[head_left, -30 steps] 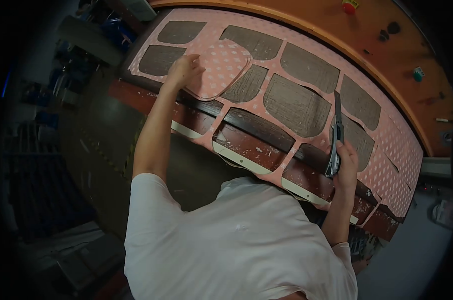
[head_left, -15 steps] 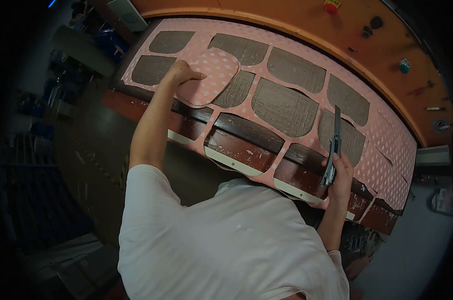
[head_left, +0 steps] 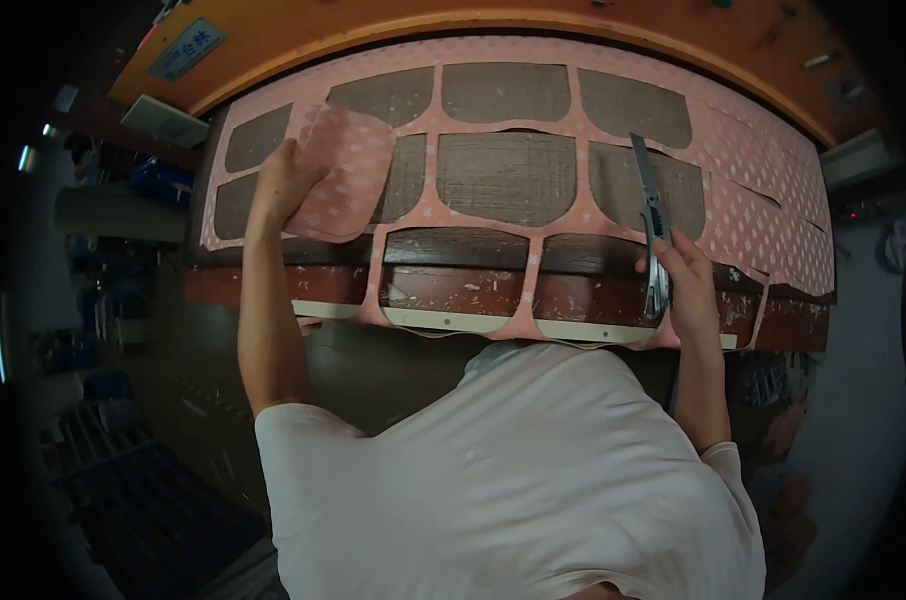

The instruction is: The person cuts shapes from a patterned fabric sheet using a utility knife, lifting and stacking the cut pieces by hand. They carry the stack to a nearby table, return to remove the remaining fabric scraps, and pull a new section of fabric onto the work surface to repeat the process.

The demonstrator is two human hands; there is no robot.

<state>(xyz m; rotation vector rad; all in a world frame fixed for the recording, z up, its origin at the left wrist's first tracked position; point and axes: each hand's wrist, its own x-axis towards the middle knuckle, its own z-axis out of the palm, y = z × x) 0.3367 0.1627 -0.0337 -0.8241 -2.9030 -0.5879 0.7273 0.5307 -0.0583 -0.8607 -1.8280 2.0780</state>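
Over the left part of the table, my left hand point(head_left: 285, 188) is closed on the near-left edge of a cut pink fabric piece point(head_left: 351, 175) with a pale pattern and rounded corners. That piece overlaps the pink patterned sheet point(head_left: 753, 178), which has several large rounded openings cut through it. A snap-off utility knife point(head_left: 656, 225) is gripped in my right hand point(head_left: 691, 285), its long blade pointing away from me. Below the blade are the right-hand openings of the sheet, near the front edge.
Dark, scratched tabletop point(head_left: 508, 175) shows through the openings. Narrow strips of the sheet hang over the red-brown front edge point(head_left: 453, 285), where light scraps lie. An orange raised border point(head_left: 513, 25) runs along the back. Shelving with blue items point(head_left: 158, 180) stands at the left.
The camera view has turned, so the table sits more level. My left hand still holds the fabric piece, now farther left in view. The knife stays in my right hand.
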